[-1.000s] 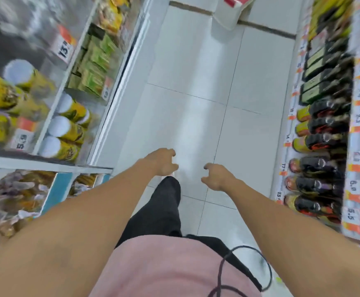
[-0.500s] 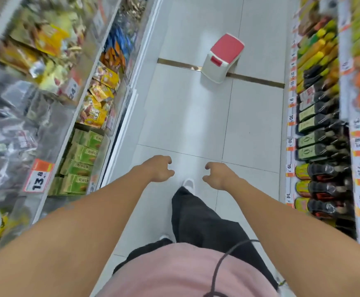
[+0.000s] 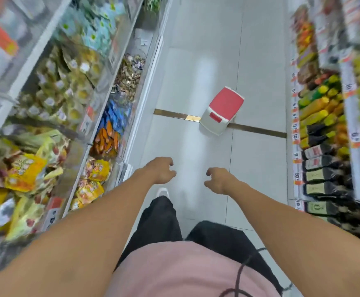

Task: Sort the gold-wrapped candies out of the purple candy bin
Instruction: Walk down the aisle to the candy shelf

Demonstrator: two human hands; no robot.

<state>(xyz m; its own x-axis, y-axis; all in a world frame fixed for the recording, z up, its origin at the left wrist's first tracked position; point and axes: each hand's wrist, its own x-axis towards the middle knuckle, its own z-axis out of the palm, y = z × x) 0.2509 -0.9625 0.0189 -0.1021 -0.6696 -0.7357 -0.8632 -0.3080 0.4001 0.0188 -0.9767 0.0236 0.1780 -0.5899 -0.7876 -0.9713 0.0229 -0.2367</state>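
Observation:
I am in a shop aisle with both arms held out over the white tiled floor. My left hand (image 3: pixel 160 170) and my right hand (image 3: pixel 218 180) hang in mid-air with loosely curled fingers and hold nothing. On the lower left shelf, further along, lies a bin of loose wrapped candies (image 3: pixel 129 76), gold-brown with some purple among them; it is blurred and well beyond both hands.
A red-topped white step stool (image 3: pixel 222 111) stands on the floor ahead, slightly right, on a brass floor strip (image 3: pixel 174 114). Shelves of snack bags (image 3: pixel 24 168) line the left, shelves of bottles (image 3: pixel 322 174) the right. The aisle between them is narrow.
The view has travelled forward along the aisle: the stool has come closer, canned goods on the left gave way to snack bags, and the candy bin came into view. Both hands stayed empty.

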